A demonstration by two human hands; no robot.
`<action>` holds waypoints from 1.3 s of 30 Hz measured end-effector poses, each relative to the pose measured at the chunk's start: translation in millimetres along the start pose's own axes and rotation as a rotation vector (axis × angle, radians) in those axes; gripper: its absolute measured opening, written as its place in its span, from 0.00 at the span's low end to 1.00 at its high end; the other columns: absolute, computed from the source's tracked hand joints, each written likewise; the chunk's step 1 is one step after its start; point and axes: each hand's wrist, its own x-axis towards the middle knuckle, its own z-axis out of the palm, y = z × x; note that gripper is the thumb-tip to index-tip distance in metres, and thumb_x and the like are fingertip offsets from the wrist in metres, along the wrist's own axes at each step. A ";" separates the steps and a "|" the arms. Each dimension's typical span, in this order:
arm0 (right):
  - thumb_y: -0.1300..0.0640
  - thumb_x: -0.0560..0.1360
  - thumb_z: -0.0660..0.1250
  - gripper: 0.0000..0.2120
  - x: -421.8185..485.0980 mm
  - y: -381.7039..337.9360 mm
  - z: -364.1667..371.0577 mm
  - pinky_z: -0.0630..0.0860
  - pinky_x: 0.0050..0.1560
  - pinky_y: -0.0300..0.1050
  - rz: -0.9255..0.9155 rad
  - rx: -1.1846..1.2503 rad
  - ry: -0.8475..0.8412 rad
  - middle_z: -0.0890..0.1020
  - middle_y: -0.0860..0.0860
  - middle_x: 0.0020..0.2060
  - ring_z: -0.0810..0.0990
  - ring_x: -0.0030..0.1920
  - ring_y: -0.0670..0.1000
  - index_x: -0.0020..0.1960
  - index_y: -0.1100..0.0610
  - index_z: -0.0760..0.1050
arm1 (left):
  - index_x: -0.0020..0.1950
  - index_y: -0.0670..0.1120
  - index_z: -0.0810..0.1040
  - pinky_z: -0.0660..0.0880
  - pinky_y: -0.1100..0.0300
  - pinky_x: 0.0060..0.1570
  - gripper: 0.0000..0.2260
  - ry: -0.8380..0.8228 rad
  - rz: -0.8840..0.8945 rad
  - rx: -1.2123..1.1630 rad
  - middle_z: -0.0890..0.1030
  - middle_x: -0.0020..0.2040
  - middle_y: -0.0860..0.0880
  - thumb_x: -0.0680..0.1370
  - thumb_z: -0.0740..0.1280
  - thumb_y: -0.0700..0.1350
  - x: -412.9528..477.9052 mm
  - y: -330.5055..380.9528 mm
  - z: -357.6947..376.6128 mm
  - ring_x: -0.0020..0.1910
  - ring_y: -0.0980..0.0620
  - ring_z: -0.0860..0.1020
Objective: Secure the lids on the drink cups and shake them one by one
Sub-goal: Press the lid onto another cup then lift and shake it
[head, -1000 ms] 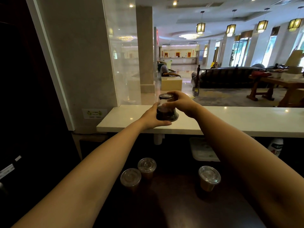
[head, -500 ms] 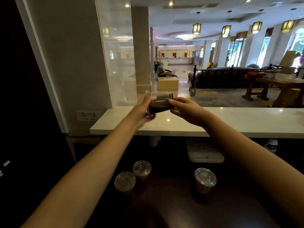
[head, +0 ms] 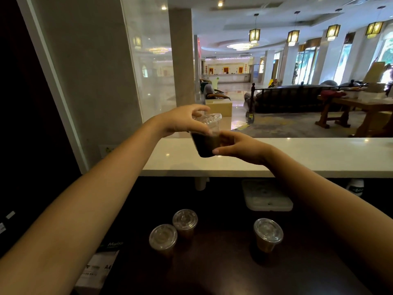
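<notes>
We see a strong split in brightness: the lobby beyond the white counter glows with daylight from tall windows at the right and warm hanging lamps, while the dark table near us sits in deep shadow. Small ceiling-light glints dot the counter. The glass panel carries hazy reflections. Straight lines bow towards the frame edges, and the forearms look slightly soft.

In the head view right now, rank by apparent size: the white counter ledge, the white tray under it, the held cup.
1. White counter ledge, largest by far.
2. White tray.
3. Held cup, gripped by left hand and right hand.

Tray versus cup is unsure: the cup may be nearer the camera.
</notes>
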 end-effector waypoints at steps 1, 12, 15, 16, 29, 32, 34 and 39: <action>0.68 0.74 0.66 0.25 -0.5 -0.3 2.7 0.76 0.59 0.42 -0.018 0.007 0.048 0.76 0.58 0.64 0.77 0.62 0.53 0.69 0.59 0.66 | 0.72 0.52 0.62 0.69 0.62 0.53 0.33 0.017 0.007 -0.035 0.67 0.70 0.46 0.71 0.72 0.47 -0.8 -2.4 -0.7 0.63 0.48 0.69; 0.56 0.78 0.62 0.14 -5.1 -3.5 2.3 0.72 0.65 0.51 0.123 -0.025 0.087 0.77 0.55 0.61 0.76 0.62 0.53 0.63 0.51 0.71 | 0.73 0.47 0.58 0.70 0.50 0.65 0.46 0.265 -0.109 -0.334 0.68 0.70 0.44 0.61 0.77 0.54 0.4 -38.8 38.0 0.65 0.45 0.70; 0.56 0.78 0.62 0.16 -6.6 -19.5 -8.9 0.71 0.67 0.54 0.132 -0.007 0.126 0.76 0.58 0.63 0.76 0.63 0.57 0.66 0.53 0.69 | 0.72 0.49 0.57 0.70 0.53 0.63 0.43 0.296 -0.055 -0.196 0.68 0.69 0.46 0.64 0.77 0.52 3.4 -34.3 41.8 0.66 0.46 0.70; 0.56 0.78 0.62 0.16 -6.9 -24.4 -10.0 0.72 0.66 0.53 0.131 0.001 0.107 0.76 0.58 0.62 0.76 0.62 0.57 0.66 0.54 0.70 | 0.72 0.49 0.57 0.70 0.53 0.62 0.43 0.322 -0.035 -0.176 0.69 0.69 0.46 0.64 0.77 0.52 5.2 -32.8 42.8 0.65 0.46 0.70; 0.56 0.76 0.64 0.11 -23.0 -41.8 -8.5 0.79 0.52 0.39 -0.084 -0.096 0.226 0.81 0.50 0.55 0.81 0.55 0.47 0.58 0.50 0.75 | 0.75 0.49 0.55 0.68 0.53 0.66 0.41 0.283 0.117 -0.670 0.71 0.66 0.51 0.68 0.74 0.38 3.3 -36.8 64.3 0.66 0.49 0.70; 0.54 0.77 0.63 0.10 -24.8 -38.0 -9.0 0.79 0.51 0.38 -0.019 -0.140 0.208 0.81 0.48 0.55 0.81 0.54 0.46 0.58 0.49 0.74 | 0.65 0.48 0.71 0.71 0.55 0.61 0.26 0.253 0.041 -0.585 0.78 0.60 0.49 0.68 0.74 0.43 3.4 -46.3 75.7 0.63 0.47 0.74; 0.52 0.77 0.63 0.17 -25.2 -39.5 -10.1 0.78 0.54 0.41 0.090 -0.223 0.171 0.79 0.47 0.56 0.79 0.56 0.48 0.65 0.52 0.70 | 0.62 0.48 0.73 0.73 0.60 0.55 0.23 0.251 0.011 -0.530 0.79 0.57 0.50 0.69 0.74 0.45 1.6 -49.0 83.2 0.59 0.50 0.76; 0.44 0.73 0.66 0.37 -18.0 -39.8 -1.1 0.73 0.59 0.44 0.300 -0.570 0.077 0.68 0.49 0.65 0.71 0.61 0.50 0.75 0.53 0.53 | 0.63 0.47 0.73 0.75 0.63 0.49 0.27 0.353 0.012 -0.368 0.79 0.54 0.52 0.66 0.77 0.49 -2.0 -56.3 111.4 0.52 0.54 0.77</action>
